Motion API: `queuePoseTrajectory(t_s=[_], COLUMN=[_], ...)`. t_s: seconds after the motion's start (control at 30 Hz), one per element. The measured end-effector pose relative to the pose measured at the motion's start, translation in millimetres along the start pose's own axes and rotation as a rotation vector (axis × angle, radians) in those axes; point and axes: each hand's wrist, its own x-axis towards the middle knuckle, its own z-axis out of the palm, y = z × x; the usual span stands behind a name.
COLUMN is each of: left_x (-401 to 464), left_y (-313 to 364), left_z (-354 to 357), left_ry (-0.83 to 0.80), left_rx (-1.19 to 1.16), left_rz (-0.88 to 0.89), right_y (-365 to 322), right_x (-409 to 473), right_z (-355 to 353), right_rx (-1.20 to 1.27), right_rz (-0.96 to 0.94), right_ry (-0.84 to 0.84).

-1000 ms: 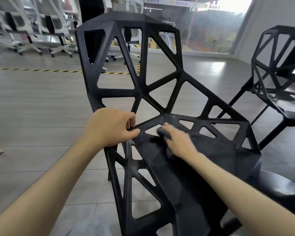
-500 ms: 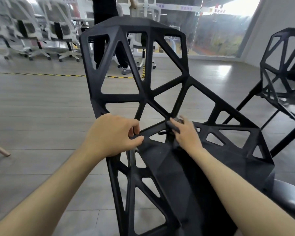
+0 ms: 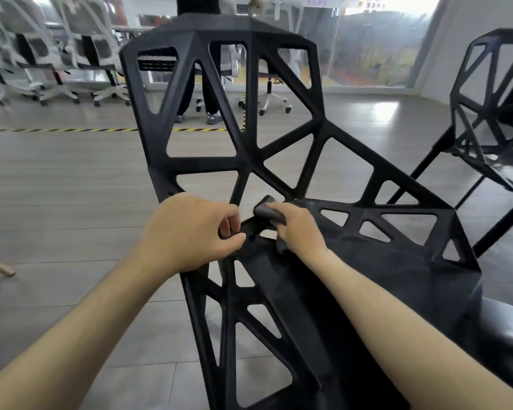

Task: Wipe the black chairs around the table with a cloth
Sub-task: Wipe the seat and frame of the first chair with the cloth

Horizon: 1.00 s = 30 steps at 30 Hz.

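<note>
Centre of frame, on grey floor: black chair (image 3: 249, 167), tilted, matte lattice of triangular openings. Left hand (image 3: 187, 232) curled round seat-edge strut. Right hand (image 3: 296, 229) gripping dark grey cloth (image 3: 265, 211) at the seat's rear. Far right: second black chair (image 3: 486, 113).

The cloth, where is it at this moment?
In the head view the cloth is near the middle, gripped in the right hand against the near black chair where backrest meets seat, beside the left hand.

Our right hand (image 3: 298, 229) slides the cloth (image 3: 268, 213) from the seat's middle up to the back edge of the black chair (image 3: 249, 167).
</note>
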Motion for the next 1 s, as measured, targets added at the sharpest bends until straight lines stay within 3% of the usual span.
queuePoseTrajectory(t_s=[0.13, 0.23, 0.33, 0.47, 0.73, 0.87, 1.0], left_x=[0.4, 1.6, 2.8, 1.0, 1.2, 1.4, 1.1], left_y=[1.5, 2.4, 3.5, 3.2, 1.2, 1.0, 1.9], left_z=[0.2, -0.9, -2.0, -3.5, -3.1, -0.5, -1.3], left_ry=[0.006, 0.014, 0.011, -0.008, 0.026, 0.045, 0.036], left_rx=[-0.017, -0.028, -0.020, -0.018, -0.081, -0.068, -0.050], left_rz=[-0.018, -0.022, -0.021, -0.017, -0.044, -0.055, -0.054], right_y=[27.3, 8.5, -31.2, -62.6, -31.6, -28.2, -33.9], right_x=[19.1, 10.1, -21.1, -52.4, -144.7, -144.0, -99.6], right_z=[-23.3, -13.7, 6.9, 8.8, -78.0, -76.0, -36.3], right_rx=[-0.128, -0.099, 0.081, 0.139, 0.091, 0.116, 0.100], right_rz=[0.185, 0.155, 0.003, -0.090, -0.114, -0.092, -0.061], right_ry=[0.108, 0.086, -0.039, -0.186, -0.385, -0.380, -0.253])
